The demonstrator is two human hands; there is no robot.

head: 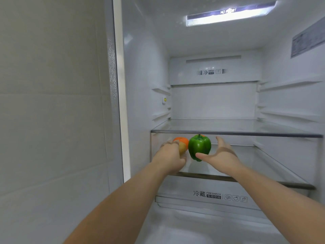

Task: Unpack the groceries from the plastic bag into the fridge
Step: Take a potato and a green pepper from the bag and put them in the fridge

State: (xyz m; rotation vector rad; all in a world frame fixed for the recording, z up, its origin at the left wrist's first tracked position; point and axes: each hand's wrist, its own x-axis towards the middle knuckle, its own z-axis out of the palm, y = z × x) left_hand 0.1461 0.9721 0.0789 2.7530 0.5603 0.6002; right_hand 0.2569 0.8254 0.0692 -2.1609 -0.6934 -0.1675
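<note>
Open fridge (pixel 146 71), interior lit by a ceiling lamp (pixel 230 14) marked "NO FROST"; two glass shelves and one drawer in view. Upper glass shelf (pixel 246 128): bare glass, grey front trim. Lower glass shelf (pixel 228 166): holds three items grouped at its left front. Item one, green bell pepper (pixel 199 147), upright, stem up, standing on the glass. Item two, orange fruit (pixel 182 140), just left of and behind the pepper, partly hidden. Item three, small yellowish-brown fruit (pixel 182 147), in front of the orange, just beside the pepper. Left hand (pixel 171 154): reaches in from below, back of hand toward the camera, curled around the yellowish-brown fruit; fingertips hidden, so whether they squeeze it cannot be told. Right hand (pixel 219 155): fingers spread and straight, thumb tip touching the pepper's lower right side, remaining fingers apart from it. Drawer (pixel 207 196) below, labelled "FRESHBOX", closed. Tiled wall (pixel 52 103) at left.
</note>
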